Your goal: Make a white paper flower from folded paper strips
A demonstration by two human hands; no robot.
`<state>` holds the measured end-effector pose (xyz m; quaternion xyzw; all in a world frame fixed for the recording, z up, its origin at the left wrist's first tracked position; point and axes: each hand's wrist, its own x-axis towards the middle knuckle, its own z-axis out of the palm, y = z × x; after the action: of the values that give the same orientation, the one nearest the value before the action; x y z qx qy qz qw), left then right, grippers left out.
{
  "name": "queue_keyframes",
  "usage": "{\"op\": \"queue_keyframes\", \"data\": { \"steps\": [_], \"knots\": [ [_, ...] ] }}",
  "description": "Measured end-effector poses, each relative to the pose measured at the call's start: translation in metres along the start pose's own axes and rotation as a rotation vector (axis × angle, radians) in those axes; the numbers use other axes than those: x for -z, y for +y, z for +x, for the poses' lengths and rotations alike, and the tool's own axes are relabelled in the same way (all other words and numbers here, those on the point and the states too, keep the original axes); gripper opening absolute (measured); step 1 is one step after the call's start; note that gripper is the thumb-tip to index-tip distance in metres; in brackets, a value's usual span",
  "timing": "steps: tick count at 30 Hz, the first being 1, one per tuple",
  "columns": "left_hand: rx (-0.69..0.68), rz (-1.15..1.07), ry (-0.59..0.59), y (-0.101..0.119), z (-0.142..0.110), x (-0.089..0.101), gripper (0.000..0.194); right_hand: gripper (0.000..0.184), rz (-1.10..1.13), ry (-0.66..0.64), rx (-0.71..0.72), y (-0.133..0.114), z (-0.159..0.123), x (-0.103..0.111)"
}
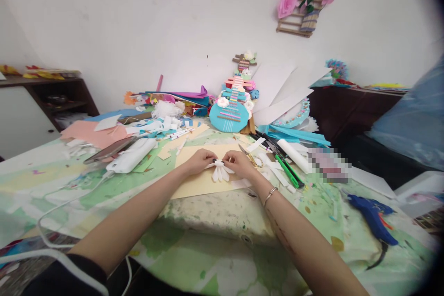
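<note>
A small white paper flower (221, 173) with several petals fanned downward is held between both hands at the middle of the table. My left hand (201, 161) pinches its upper left side. From the right, my right hand (238, 163) pinches the other side, thumb and fingertips close to those of the left. Beneath them lies a cream sheet of paper (194, 188). Gold-handled scissors (255, 161) lie just beyond my right hand. The fingertips partly hide the flower's top.
A blue glue gun (373, 217) lies at right, near a green utility knife (289, 171) and a white roll (294, 155). At left are a white power bank (132, 155) with a cable and a phone (109, 149). A blue paper guitar (229, 115) stands behind, amid paper scraps.
</note>
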<state>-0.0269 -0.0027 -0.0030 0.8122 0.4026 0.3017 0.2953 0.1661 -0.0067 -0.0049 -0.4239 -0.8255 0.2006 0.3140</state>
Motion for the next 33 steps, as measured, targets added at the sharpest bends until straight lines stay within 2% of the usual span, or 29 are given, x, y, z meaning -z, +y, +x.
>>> {"op": "queue_keyframes", "data": {
  "steps": [5, 10, 13, 17, 24, 33],
  "knots": [
    [-0.011, 0.046, -0.016, -0.0006, 0.0011, 0.0007, 0.026, 0.008, -0.012, 0.008, 0.03, 0.0001, 0.0002, -0.0009],
    [-0.027, -0.006, -0.023, -0.0016, 0.0005, 0.0011, 0.027, 0.013, -0.019, 0.004, -0.028, 0.0001, -0.0009, -0.0011],
    [-0.017, -0.023, -0.013, -0.0013, -0.0002, 0.0011, 0.027, 0.02, -0.02, -0.023, 0.022, -0.0017, -0.0017, 0.0002],
    [-0.003, -0.035, -0.004, -0.0009, -0.0005, 0.0007, 0.027, 0.017, -0.044, -0.032, 0.043, -0.0035, -0.002, 0.0016],
    [-0.056, 0.204, 0.036, 0.001, -0.0009, -0.0012, 0.025, 0.015, -0.077, -0.043, 0.041, 0.0004, -0.0024, -0.0003],
    [-0.055, 0.166, -0.005, -0.0018, 0.0003, 0.0008, 0.02, 0.014, -0.045, -0.028, 0.029, 0.0032, -0.0021, -0.0021]
  ]
}}
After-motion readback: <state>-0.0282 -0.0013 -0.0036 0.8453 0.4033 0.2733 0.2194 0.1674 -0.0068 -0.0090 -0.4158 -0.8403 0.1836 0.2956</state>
